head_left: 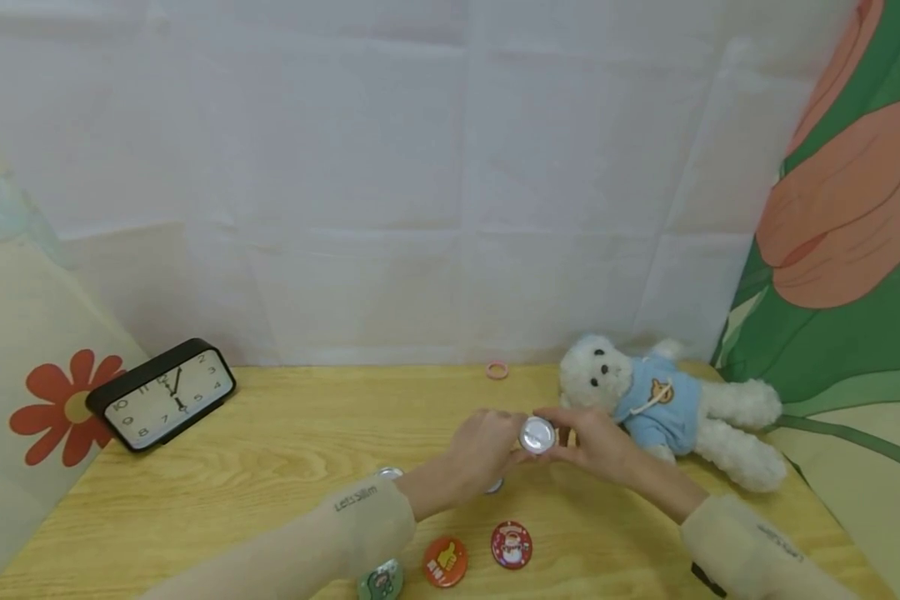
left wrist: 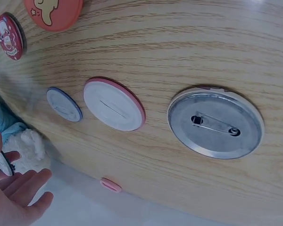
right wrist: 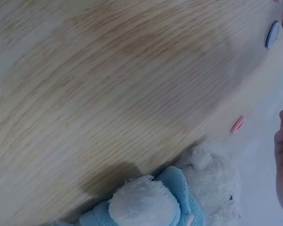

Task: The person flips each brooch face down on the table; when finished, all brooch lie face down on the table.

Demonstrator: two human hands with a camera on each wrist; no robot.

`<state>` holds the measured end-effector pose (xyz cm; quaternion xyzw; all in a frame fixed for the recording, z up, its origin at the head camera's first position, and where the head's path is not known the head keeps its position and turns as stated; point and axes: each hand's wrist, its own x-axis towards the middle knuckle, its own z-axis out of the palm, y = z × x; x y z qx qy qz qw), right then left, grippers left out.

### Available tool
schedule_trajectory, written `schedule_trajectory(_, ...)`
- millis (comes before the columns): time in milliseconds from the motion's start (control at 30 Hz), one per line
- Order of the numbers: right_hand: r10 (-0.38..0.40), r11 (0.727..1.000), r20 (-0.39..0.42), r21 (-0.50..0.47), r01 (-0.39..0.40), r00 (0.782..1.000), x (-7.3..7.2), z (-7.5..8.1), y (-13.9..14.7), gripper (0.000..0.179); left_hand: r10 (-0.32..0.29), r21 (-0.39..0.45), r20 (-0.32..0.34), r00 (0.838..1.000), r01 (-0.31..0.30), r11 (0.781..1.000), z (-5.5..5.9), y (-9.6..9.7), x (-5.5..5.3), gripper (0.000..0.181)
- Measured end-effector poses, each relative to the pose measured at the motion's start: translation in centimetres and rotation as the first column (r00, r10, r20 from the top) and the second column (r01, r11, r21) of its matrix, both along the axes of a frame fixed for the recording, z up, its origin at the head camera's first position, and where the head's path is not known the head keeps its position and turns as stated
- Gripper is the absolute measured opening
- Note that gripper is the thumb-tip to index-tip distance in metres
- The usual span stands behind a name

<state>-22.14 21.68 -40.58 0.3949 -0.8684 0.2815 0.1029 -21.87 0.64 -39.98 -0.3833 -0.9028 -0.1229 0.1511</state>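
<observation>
A round button badge (head_left: 537, 435), its pale back turned toward the head camera, is held up over the table between both hands. My left hand (head_left: 482, 446) pinches its left edge; my right hand (head_left: 598, 440) grips the right edge between thumb and fingers. In the left wrist view the held badge (left wrist: 4, 163) appears nearly edge-on among fingers. Below lie a metal-backed badge with a safety pin (left wrist: 216, 123), a pink-rimmed badge (left wrist: 114, 104) and a blue-rimmed badge (left wrist: 64, 104), all face down. In the head view the left forearm and hand partly cover these.
Nearer the front are a red Santa badge (head_left: 512, 545), an orange badge (head_left: 446, 562) and a green badge (head_left: 381, 581). A white plush dog (head_left: 663, 396) in blue lies behind the right hand. A pink ring (head_left: 497, 369) sits at the back edge, a black clock (head_left: 167, 393) at left.
</observation>
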Motion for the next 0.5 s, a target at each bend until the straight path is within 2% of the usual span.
schedule_trajectory(167, -0.02, 0.987, -0.062, 0.159, 0.03, 0.998, 0.1, -0.1, 0.0, 0.041, 0.018, -0.119, -0.016, 1.0, -0.02, 0.993, -0.6, 0.4, -0.1, 0.028)
schedule_trajectory(333, -0.022, 0.973, -0.023, 0.23, 0.027, 0.999, 0.2, -1.0, -0.1, 0.041, 0.037, -0.191, 0.018, 0.999, -0.033, 0.981, -1.6, 0.7, -0.1, 0.039)
schedule_trajectory(500, -0.067, 0.959, 0.042, 0.278, 0.053, 0.997, 0.3, -2.1, 0.2, 0.05, 0.046, -0.248, 0.033, 0.998, -0.036, 0.968, -2.7, 1.1, -0.1, 0.05)
